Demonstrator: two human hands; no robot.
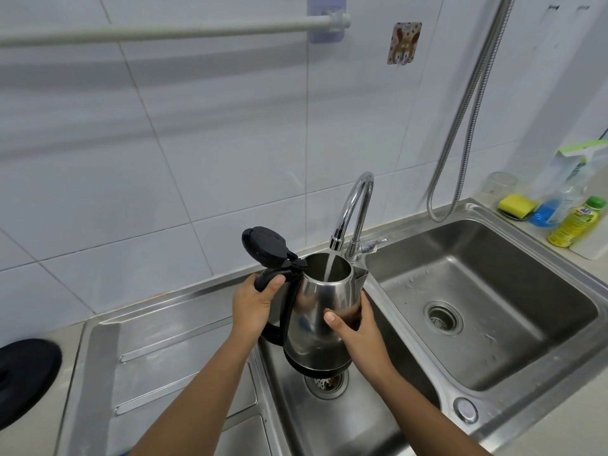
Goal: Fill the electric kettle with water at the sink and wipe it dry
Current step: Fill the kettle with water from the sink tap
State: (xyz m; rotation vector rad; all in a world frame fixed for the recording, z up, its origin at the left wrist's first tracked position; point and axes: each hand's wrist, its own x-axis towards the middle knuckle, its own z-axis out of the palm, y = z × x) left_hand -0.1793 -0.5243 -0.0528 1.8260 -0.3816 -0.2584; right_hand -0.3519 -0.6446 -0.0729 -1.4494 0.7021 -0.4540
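Note:
A stainless steel electric kettle (pixel 317 311) with a black handle and base hangs over the left sink basin (pixel 332 419). Its black lid (pixel 265 246) stands flipped open behind the handle. My left hand (pixel 255 306) grips the handle near the top. My right hand (pixel 353 327) wraps around the kettle's body on the right side. The chrome faucet (pixel 353 209) curves over the kettle's mouth, and a thin stream of water (pixel 329 268) runs from its spout into the kettle.
The right sink basin (pixel 533 291) has a drain and water drops. A steel draining board (pixel 158 357) lies left of the kettle. The black kettle base (pixel 23 380) sits far left. A yellow sponge (pixel 516 204), bottles (pixel 575 222) and a glass stand at the back right. A shower hose (pixel 467 126) hangs down.

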